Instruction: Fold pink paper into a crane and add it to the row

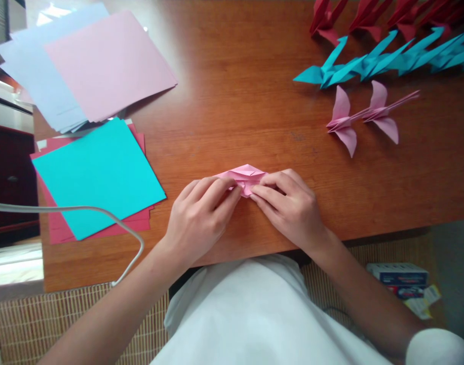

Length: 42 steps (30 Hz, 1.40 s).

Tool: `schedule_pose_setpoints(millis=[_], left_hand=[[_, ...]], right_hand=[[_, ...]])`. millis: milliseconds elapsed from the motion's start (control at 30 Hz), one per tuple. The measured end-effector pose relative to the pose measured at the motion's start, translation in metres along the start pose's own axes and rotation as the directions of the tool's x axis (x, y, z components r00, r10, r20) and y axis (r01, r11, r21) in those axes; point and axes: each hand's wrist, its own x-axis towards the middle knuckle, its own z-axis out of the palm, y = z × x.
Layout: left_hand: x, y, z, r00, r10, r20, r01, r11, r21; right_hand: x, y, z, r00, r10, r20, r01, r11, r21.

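Note:
A partly folded piece of pink origami paper (247,172) lies near the front edge of the wooden table, its layers opened a little in the middle. On its left side my left hand (201,213) pinches the lower edge between thumb and fingers. My right hand (291,203) grips the right side in the same way, fingertips close to those of the left. The fingers cover both ends of the paper. To the upper right stand two pink paper cranes (344,121), one behind the other.
Turquoise cranes (342,66) and red cranes (326,20) form rows at the top right. Turquoise sheets (99,177) over red ones lie left, below pink (110,66) and pale blue sheets (38,66). A white cable (129,228) crosses the table's left front edge.

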Motion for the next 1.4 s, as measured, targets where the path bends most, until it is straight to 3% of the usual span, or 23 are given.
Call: schedule_pose_setpoints(millis=[300,700,1133,1400], left_hand=[[0.004,-0.001,0.005,0.993,-0.115,0.012,0.116,0.988,-0.101],[0.013,0.003,0.006,0.978,-0.205,0.036,0.208,0.97,-0.126],[0.007,0.003,0.003,0.988,-0.149,0.029,0.151,0.985,-0.086],[-0.004,0.005,-0.005,0.997,-0.072,0.01,0.073,0.997,-0.033]], right_hand=[[0.001,0.001,0.001,1.0,0.018,0.001,-0.018,0.999,0.027],[0.011,-0.004,0.0,0.991,0.132,0.023,-0.134,0.985,0.109],[0.002,-0.002,0.001,0.999,0.045,0.008,-0.046,0.998,0.039],[0.003,-0.001,0.0,0.995,0.096,-0.02,-0.093,0.991,0.098]])
